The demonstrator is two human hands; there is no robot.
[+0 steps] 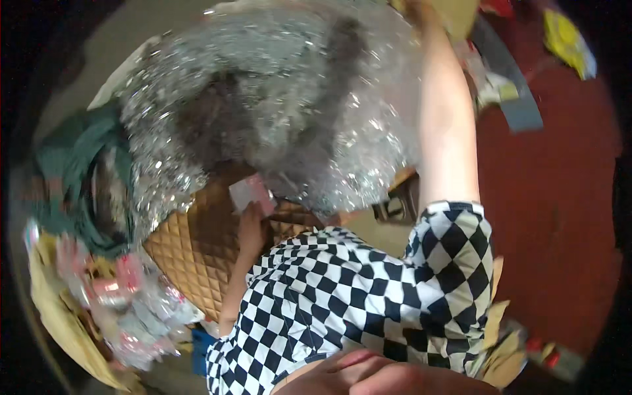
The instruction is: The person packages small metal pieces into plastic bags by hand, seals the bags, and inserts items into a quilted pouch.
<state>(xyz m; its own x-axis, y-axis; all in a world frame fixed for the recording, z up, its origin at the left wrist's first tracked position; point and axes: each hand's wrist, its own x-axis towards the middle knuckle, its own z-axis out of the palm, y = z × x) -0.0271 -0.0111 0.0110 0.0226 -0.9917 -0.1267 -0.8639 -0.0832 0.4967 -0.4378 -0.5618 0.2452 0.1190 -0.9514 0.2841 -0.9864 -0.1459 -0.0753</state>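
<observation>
My left hand (252,227) is close to my body, its fingers closed on a small pink-and-white packet (250,194). Under that hand lies a brown quilted cloth (191,243). My right arm stretches far forward, and the right hand (421,12) is blurred at the top edge beside a tan, flat-looking piece (457,16). Its fingers do not show clearly. Between and beyond the hands spreads a large heap of shiny clear plastic wrappers (276,85), with dark shadows across it.
A dark green cloth or bag (72,171) lies at the left. Below it stands a pale sack (62,303) beside pink and clear plastic packets (125,296). To the right are a grey strip (520,112), a yellow packet (567,43) and a dark red surface (546,210).
</observation>
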